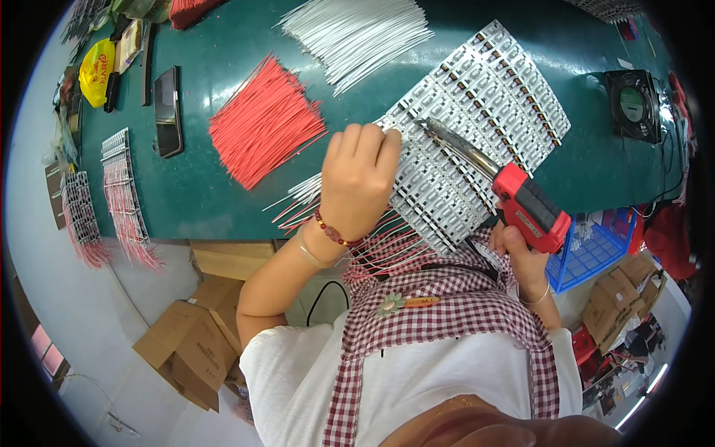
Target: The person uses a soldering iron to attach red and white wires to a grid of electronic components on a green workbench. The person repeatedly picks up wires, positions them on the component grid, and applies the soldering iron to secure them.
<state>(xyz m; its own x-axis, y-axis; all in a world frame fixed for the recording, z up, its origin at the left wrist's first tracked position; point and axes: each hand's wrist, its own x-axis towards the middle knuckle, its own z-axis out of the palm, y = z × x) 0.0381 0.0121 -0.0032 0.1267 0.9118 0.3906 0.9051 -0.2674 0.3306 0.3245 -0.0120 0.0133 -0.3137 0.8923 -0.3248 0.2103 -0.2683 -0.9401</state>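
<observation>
A large panel of pale circuit boards (477, 97) lies slanted on the green table, its lower corner reaching over the front edge. My left hand (361, 175) is closed in a pinch at the panel's left edge; what sits between the fingertips is hidden. Red and white wires (380, 249) trail from that edge, under my left wrist and over the apron. In my right hand (523, 261) is a red and black soldering gun (530, 207). Its metal tip points up and left, above the panel close to my left fingertips.
Bundles of red wires (267, 119) and white wires (357, 36) lie beyond my left hand. A phone (168, 112) and wired board strips (123, 194) are farther left. At the right stand a small black fan (633, 106) and a blue plastic basket (596, 249). Cardboard boxes (186, 343) are below the table.
</observation>
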